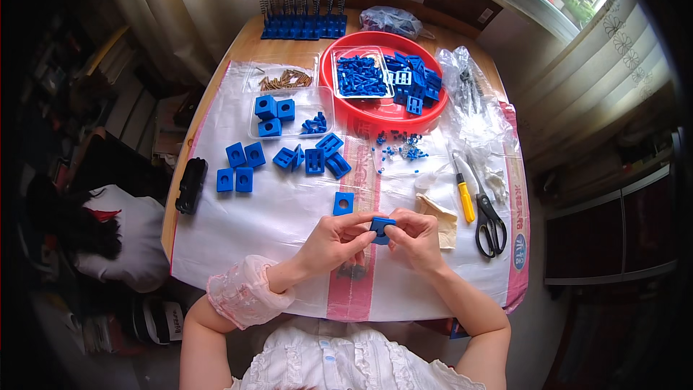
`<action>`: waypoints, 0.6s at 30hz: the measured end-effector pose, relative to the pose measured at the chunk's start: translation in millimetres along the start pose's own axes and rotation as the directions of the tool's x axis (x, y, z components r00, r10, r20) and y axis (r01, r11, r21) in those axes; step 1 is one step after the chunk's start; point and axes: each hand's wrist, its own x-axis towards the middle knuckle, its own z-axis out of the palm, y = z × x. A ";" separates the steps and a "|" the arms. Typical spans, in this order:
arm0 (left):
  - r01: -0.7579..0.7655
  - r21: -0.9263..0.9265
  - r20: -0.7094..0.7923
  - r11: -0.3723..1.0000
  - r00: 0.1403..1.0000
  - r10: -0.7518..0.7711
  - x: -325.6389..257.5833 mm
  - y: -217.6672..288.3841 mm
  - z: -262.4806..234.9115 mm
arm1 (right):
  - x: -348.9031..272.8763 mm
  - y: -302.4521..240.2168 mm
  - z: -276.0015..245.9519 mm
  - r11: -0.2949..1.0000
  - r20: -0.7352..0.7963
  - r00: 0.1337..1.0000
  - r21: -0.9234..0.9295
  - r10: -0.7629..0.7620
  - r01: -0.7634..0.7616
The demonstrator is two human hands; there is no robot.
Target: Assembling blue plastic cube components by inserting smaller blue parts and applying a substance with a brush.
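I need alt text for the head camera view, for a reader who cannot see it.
Seen from above, a person's left hand and right hand together hold a small blue plastic block over a table covered with a white plastic sheet. More blue blocks, a red tray of blue parts, and black-handled scissors lie around.
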 end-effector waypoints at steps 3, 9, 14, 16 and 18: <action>-0.028 0.023 0.005 0.999 1.000 0.028 0.5 -6.0 -1.3 | 0.5 0.7 0.1 1.000 -0.009 0.999 -0.003 0.031 -0.031; 0.017 -0.036 0.030 0.999 0.999 -0.016 2.0 -5.7 -2.6 | 0.7 -0.7 0.9 0.999 -0.015 0.999 -0.011 0.045 -0.045; 0.037 -0.067 0.041 0.997 0.999 -0.035 2.4 -2.2 -2.7 | 1.0 -1.8 2.6 0.999 -0.018 1.000 -0.045 0.026 -0.027; 0.035 -0.059 0.040 0.998 0.999 -0.032 2.2 -1.6 -2.7 | 0.9 -1.7 3.0 0.999 -0.017 1.000 -0.041 0.020 -0.020; 0.036 -0.051 0.039 0.998 0.999 -0.034 1.8 -0.2 -2.7 | 0.9 -1.4 3.1 0.999 -0.017 1.000 -0.038 0.019 -0.020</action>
